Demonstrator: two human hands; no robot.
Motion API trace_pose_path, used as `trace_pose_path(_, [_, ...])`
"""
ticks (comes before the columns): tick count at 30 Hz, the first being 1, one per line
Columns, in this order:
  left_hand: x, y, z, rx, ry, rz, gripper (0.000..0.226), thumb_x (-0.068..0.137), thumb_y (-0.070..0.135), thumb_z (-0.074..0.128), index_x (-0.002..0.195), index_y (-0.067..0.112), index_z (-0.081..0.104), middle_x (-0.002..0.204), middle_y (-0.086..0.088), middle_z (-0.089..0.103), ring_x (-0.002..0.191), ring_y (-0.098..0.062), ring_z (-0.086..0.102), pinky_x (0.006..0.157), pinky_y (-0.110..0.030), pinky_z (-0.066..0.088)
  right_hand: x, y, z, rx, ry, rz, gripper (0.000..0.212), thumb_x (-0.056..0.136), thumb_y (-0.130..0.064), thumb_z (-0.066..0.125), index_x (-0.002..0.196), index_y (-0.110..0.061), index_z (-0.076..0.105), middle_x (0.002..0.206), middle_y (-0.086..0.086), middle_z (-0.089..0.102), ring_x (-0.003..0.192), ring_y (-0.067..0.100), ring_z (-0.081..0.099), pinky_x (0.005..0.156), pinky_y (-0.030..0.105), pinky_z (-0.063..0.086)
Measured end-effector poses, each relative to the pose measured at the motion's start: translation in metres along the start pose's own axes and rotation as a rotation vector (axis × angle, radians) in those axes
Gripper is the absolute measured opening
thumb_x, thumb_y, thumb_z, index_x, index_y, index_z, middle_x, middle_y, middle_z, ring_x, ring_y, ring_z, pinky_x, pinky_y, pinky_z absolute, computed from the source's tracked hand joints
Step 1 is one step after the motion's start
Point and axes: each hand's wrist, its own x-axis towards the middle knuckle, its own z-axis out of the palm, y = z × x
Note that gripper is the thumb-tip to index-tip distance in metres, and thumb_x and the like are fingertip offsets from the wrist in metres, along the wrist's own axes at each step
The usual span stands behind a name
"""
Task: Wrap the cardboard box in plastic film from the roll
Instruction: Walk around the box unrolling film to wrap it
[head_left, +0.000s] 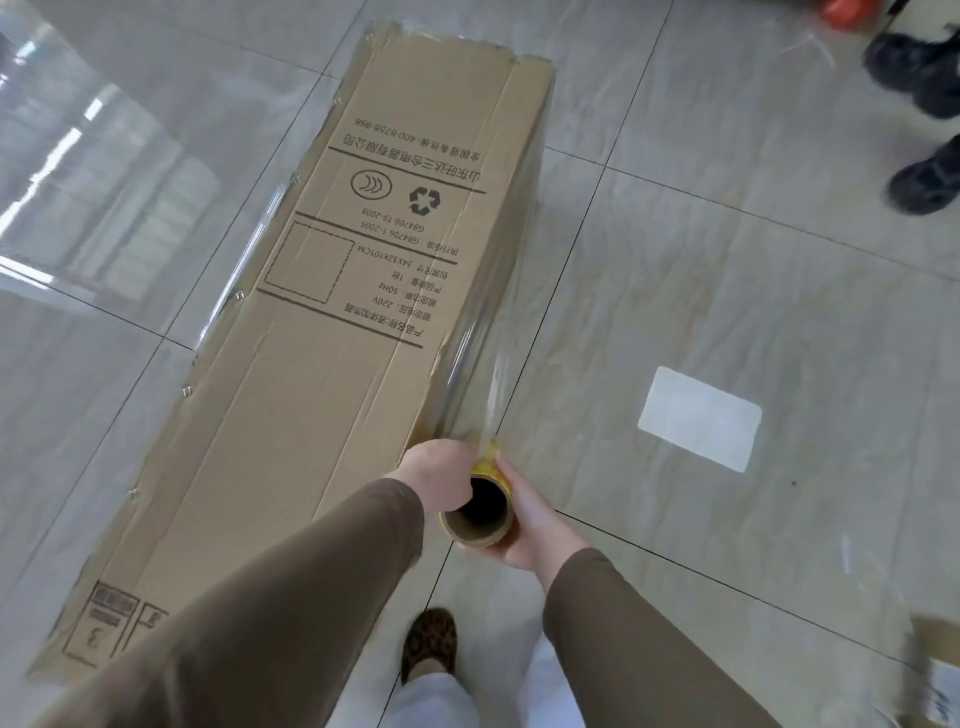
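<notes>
- The long cardboard box (332, 291) lies flat on the tiled floor (727, 291), printed side up, clear plastic film (480, 358) stretched over its right edge.
- The roll (480, 512) sits at the box's near right corner; the film apparently runs from it.
- Left hand (436, 475) and right hand (530, 519) each curl around the roll.

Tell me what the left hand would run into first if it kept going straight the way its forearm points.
The left hand, gripping the film roll, points up and to the right in the picture. Its fingers already lie against the roll; past that, probably the film-covered side of the cardboard box, though depth is unclear.
</notes>
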Motion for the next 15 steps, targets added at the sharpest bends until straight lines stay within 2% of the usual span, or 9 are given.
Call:
trace_pose_path(2, [-0.011,-0.007,0.010,-0.135,0.035,0.006,0.058,0.088,0.015,0.049,0.144,0.024,0.038,0.112,0.000,0.065,0.097,-0.026,0.064,0.070,-0.031,0.049,0.001,0.008,0.008,0.060,0.040,-0.016,0.064,0.089,-0.063,0.067,0.132,-0.015,0.062,0.120,0.020,0.074,0.108,0.041,0.071,0.082,0.056,0.063])
trace_pose_path(4, [-0.025,-0.012,0.025,-0.328,0.091,-0.063,0.075,0.086,0.013,0.052,0.152,0.029,0.020,0.112,0.000,0.065,0.088,-0.023,0.061,0.067,-0.030,0.048,0.003,0.019,0.014,0.166,0.057,-0.024,0.063,0.092,-0.060,0.065,0.133,-0.013,0.060,0.123,0.024,0.071,0.109,0.043,0.070,0.078,0.056,0.063])
trace_pose_path(6, [-0.035,-0.014,0.043,-0.592,0.083,-0.174,0.073,0.084,0.016,0.056,0.149,0.027,0.025,0.107,-0.002,0.065,0.077,-0.021,0.065,0.059,-0.028,0.052,0.005,0.034,0.019,0.301,0.025,-0.038,0.062,0.094,-0.059,0.061,0.132,-0.010,0.059,0.127,0.026,0.068,0.111,0.045,0.067,0.070,0.054,0.063])
trace_pose_path(7, [-0.039,-0.015,0.052,-0.724,0.047,-0.237,0.069,0.083,0.018,0.059,0.145,0.027,0.031,0.103,-0.002,0.065,0.068,-0.020,0.067,0.050,-0.025,0.052,0.006,0.044,0.020,0.356,0.006,-0.044,0.061,0.096,-0.059,0.058,0.130,-0.009,0.060,0.128,0.026,0.067,0.111,0.045,0.066,0.067,0.053,0.062])
trace_pose_path(9, [-0.044,-0.016,0.069,-0.887,-0.022,-0.333,0.052,0.083,0.020,0.060,0.133,0.026,0.046,0.090,0.000,0.065,0.051,-0.018,0.063,0.036,-0.019,0.045,0.010,0.067,0.020,0.430,-0.018,-0.061,0.058,0.100,-0.057,0.052,0.127,-0.006,0.063,0.123,0.025,0.069,0.109,0.044,0.066,0.062,0.051,0.063])
trace_pose_path(10, [-0.047,-0.018,0.077,-0.895,-0.037,-0.355,0.044,0.085,0.018,0.058,0.128,0.020,0.053,0.086,0.000,0.066,0.052,-0.018,0.064,0.038,-0.018,0.046,0.012,0.079,0.019,0.464,-0.017,-0.072,0.057,0.102,-0.055,0.049,0.125,-0.005,0.064,0.118,0.025,0.071,0.106,0.044,0.067,0.059,0.051,0.063])
trace_pose_path(11, [-0.050,-0.020,0.085,-0.863,-0.032,-0.356,0.040,0.086,0.016,0.054,0.126,0.019,0.058,0.089,-0.001,0.068,0.063,-0.020,0.067,0.047,-0.019,0.049,0.014,0.090,0.016,0.483,-0.014,-0.076,0.056,0.103,-0.053,0.048,0.124,-0.003,0.065,0.113,0.026,0.073,0.103,0.044,0.069,0.058,0.051,0.063])
trace_pose_path(13, [-0.056,-0.026,0.095,-0.727,0.004,-0.322,0.045,0.087,0.015,0.048,0.129,0.026,0.058,0.108,-0.001,0.068,0.095,-0.024,0.067,0.072,-0.026,0.051,0.016,0.112,0.010,0.430,0.006,-0.051,0.054,0.105,-0.048,0.046,0.124,-0.002,0.065,0.105,0.027,0.077,0.090,0.042,0.076,0.058,0.047,0.065])
trace_pose_path(15, [-0.061,-0.032,0.100,-0.526,0.025,-0.282,0.053,0.087,0.014,0.047,0.136,0.034,0.051,0.118,0.000,0.066,0.106,-0.025,0.064,0.076,-0.030,0.047,0.017,0.131,0.001,0.270,0.049,-0.033,0.049,0.107,-0.043,0.045,0.127,-0.002,0.062,0.097,0.022,0.079,0.069,0.033,0.076,0.054,0.038,0.063])
